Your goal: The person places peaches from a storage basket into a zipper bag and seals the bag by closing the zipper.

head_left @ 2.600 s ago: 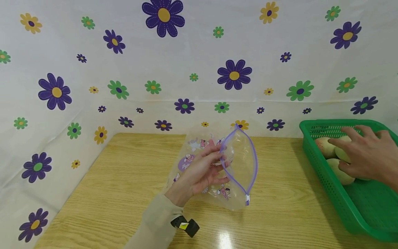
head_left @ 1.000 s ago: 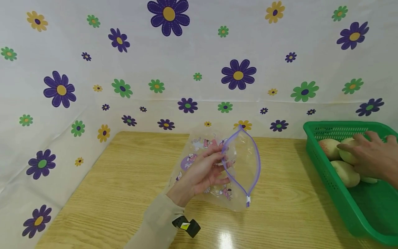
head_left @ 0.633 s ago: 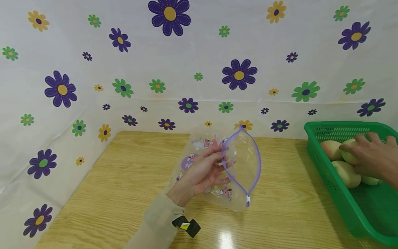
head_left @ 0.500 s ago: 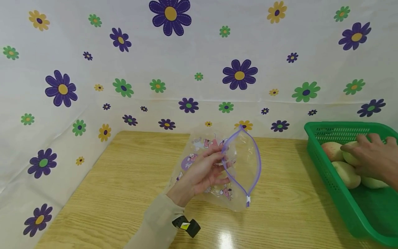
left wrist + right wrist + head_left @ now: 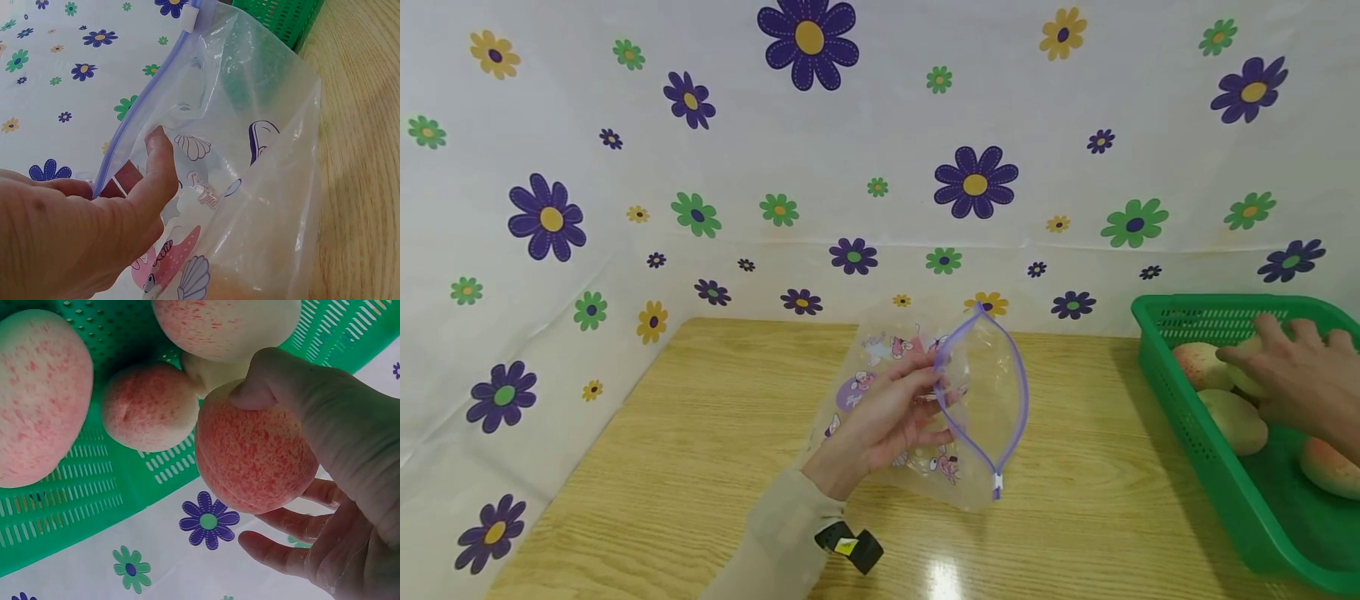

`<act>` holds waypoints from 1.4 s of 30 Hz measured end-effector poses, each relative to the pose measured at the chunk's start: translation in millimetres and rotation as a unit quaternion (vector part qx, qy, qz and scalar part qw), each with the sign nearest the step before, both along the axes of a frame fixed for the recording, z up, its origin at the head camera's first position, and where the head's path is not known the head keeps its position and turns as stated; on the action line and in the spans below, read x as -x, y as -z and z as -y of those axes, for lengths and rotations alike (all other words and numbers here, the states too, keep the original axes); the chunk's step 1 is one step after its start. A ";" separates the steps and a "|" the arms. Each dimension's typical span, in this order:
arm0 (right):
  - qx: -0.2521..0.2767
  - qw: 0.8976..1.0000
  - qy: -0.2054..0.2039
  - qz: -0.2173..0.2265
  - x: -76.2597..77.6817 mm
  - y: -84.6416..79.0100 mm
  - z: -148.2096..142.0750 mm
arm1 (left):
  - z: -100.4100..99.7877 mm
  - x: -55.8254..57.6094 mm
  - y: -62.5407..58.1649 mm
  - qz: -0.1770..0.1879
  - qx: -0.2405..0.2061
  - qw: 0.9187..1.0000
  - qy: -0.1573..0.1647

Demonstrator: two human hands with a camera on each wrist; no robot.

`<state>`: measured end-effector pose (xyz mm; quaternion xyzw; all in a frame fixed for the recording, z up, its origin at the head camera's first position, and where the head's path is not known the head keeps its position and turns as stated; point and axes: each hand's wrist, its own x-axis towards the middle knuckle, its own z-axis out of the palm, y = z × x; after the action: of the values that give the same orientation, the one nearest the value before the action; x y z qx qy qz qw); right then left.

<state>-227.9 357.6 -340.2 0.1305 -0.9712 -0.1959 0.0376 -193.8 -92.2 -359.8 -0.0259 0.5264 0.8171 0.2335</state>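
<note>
My left hand (image 5: 887,417) pinches the near rim of a clear slider zip bag (image 5: 985,392) with a purple edge and cartoon prints. The bag's mouth gapes toward the right. In the left wrist view the rim passes between thumb and fingers of the left hand (image 5: 94,231). Over the green basket, my right hand (image 5: 1311,375) grips a peach. The right wrist view shows this red-speckled peach (image 5: 256,450) between the thumb and fingers. Other peaches lie about it: one at the back (image 5: 1201,365), a pale peach (image 5: 1234,421) nearer, and a peach (image 5: 1330,467) at the right.
The green basket (image 5: 1195,467) with slotted walls stands at the right of the wooden table (image 5: 1075,517). A white flower-print sheet (image 5: 865,125) hangs behind and at the left. A black strap device (image 5: 850,543) sits on the left wrist.
A peach that lay partly under the right hand has rolled forward and right inside the basket. The right hand has lifted very slightly. The left hand and the bag stay in place.
</note>
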 end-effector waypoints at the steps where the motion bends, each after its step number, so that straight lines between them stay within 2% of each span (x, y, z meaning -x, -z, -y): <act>1: 0.002 1.000 -0.001 0.000 -0.7 -0.9 1.3 | 0.0 0.0 0.0 0.001 0.000 1.000 0.000; 5: 0.008 1.000 -0.015 -0.012 -4.2 -3.3 5.5 | 0.1 -0.3 0.9 -0.001 0.001 1.000 0.000; 12: 0.015 0.997 -0.046 -0.062 -8.3 -3.4 10.4 | 0.1 -0.6 0.6 0.000 -0.002 1.000 -0.002; 22: 0.028 0.992 -0.072 -0.097 -13.6 -9.7 18.0 | 0.1 -0.8 -0.1 0.000 -0.007 1.000 0.000; 31: 0.019 0.987 -0.112 -0.113 -14.0 -12.0 19.6 | 0.4 -0.7 1.8 -0.008 -0.004 1.000 0.007; 42: 0.043 0.985 -0.121 -0.118 -14.4 -9.8 17.6 | 0.3 -2.8 1.5 -0.009 -0.009 1.000 0.007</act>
<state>-213.5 340.0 -330.4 0.2217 -0.9444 -0.1621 0.1806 -191.1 -92.5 -361.3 -0.0125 0.5215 0.8202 0.2348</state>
